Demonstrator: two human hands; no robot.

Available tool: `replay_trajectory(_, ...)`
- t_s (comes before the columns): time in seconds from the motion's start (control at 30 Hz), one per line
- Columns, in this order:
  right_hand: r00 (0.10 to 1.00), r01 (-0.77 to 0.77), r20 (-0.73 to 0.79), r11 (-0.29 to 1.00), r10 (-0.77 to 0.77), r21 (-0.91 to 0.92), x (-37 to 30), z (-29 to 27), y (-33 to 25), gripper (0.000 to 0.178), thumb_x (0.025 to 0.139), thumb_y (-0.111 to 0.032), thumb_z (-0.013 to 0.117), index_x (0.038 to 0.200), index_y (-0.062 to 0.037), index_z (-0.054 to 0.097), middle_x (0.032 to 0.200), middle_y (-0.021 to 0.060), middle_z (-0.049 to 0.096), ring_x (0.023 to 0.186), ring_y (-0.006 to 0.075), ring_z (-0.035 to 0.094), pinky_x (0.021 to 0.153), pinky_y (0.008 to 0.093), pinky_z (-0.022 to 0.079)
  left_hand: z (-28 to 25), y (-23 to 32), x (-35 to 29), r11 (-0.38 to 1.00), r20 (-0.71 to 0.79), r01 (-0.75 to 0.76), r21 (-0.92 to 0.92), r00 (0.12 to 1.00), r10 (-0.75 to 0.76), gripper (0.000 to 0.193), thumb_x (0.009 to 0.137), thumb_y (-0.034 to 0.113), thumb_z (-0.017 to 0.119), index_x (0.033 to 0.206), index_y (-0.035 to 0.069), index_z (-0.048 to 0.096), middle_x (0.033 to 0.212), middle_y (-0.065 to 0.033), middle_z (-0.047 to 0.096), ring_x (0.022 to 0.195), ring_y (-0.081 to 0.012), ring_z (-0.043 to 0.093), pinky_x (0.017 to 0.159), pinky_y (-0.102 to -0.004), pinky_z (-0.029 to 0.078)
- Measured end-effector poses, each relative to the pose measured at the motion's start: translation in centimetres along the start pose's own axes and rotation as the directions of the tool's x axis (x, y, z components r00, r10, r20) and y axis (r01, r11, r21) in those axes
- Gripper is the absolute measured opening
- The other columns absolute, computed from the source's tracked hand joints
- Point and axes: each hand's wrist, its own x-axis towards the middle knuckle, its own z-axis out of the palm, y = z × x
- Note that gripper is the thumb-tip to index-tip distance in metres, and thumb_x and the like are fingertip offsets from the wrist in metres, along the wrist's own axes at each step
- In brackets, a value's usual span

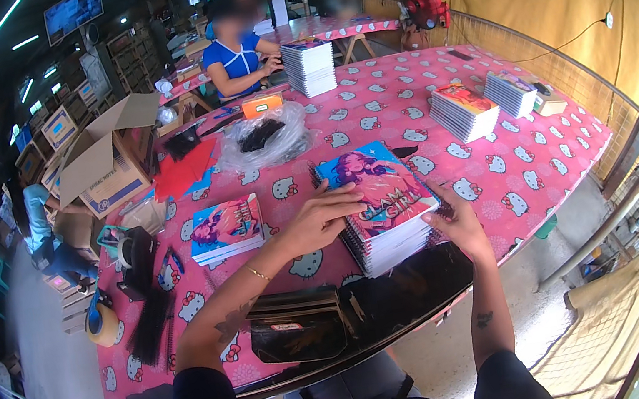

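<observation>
A stack of spiral notebooks (395,248) stands in front of me near the table's edge, its top cover blue and pink with a drawn figure. My left hand (324,217) lies over the left part of that cover, fingers stretched out and touching it. At the stack's near right corner, my right hand (456,221) presses its thumb to the front side, with its fingers along the right side. Left of the stack sits a low pile of unbound printed covers and pages (227,230). A black box-like holder (297,330) lies by the table edge, below my left forearm.
The pink patterned tablecloth (491,162) carries more notebook stacks (464,113) at the right and a tall stack (310,70) beside a co-worker (232,58). Black binding coils (150,325), a tape roll (102,325), a plastic bag (263,137) and an open carton (106,163) are leftward.
</observation>
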Motion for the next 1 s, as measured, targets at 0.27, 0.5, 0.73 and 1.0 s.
replay_trajectory(0.27, 0.999, 0.033, -0.016, 0.999, -0.033, -0.016, -0.3, -0.6, 0.9, 0.077, 0.085, -0.017, 0.082, 0.150, 0.0014, 0.045, 0.143, 0.0181, 0.057, 0.127, 0.0218, 0.056, 0.104, 0.0343, 0.046, -0.5, 0.9, 0.2, 0.996, -0.068, -0.014, 0.086, 0.998, 0.020, 0.046, 0.084, 0.002, 0.062, 0.127, 0.015, 0.070, 0.137, -0.0075, 0.065, 0.139, -0.0256, 0.052, 0.122, -0.0552, 0.025)
replay_trajectory(0.5, 0.861, 0.204, -0.475, 0.979, -0.185, -0.010, -7.3, -2.6, -2.7, 0.056, 0.092, -0.020, 0.071, 0.142, -0.0006, 0.053, 0.141, 0.0152, 0.055, 0.124, 0.0264, 0.056, 0.106, 0.0433, 0.044, -8.6, -9.1, -19.6, 0.744, -0.233, 0.427, 0.514, 0.904, -0.358, 0.032, 0.083, 0.015, 0.074, 0.114, 0.007, 0.070, 0.118, -0.0155, 0.068, 0.109, -0.0362, 0.065, 0.095, -0.0448, 0.053)
replay_trajectory(0.73, 0.871, 0.428, 0.178, 0.885, -0.458, 0.182, -7.8, 9.3, -8.9, 0.029, 0.088, -0.008, 0.074, 0.115, 0.0007, 0.069, 0.114, 0.0156, 0.070, 0.104, 0.0275, 0.068, 0.090, 0.0357, 0.053, -6.7, -10.4, -24.4, 0.714, -0.240, 0.489, 0.502, 0.871, -0.428, 0.032, 0.086, 0.012, 0.072, 0.117, 0.007, 0.071, 0.119, -0.0139, 0.070, 0.110, -0.0339, 0.066, 0.094, -0.0435, 0.054)
replay_trajectory(1.0, 0.812, 0.386, 0.340, 0.874, -0.474, 0.295, -7.5, 17.2, -8.1, 0.031, 0.089, -0.001, 0.072, 0.120, -0.0027, 0.069, 0.117, 0.0150, 0.070, 0.107, 0.0283, 0.070, 0.091, 0.0343, 0.053, -9.3, -9.8, -23.2, 0.771, -0.178, 0.552, 0.317, 0.833, -0.523, 0.027, 0.086, 0.013, 0.074, 0.111, 0.004, 0.075, 0.114, -0.0160, 0.073, 0.104, -0.0335, 0.069, 0.090, -0.0407, 0.055)
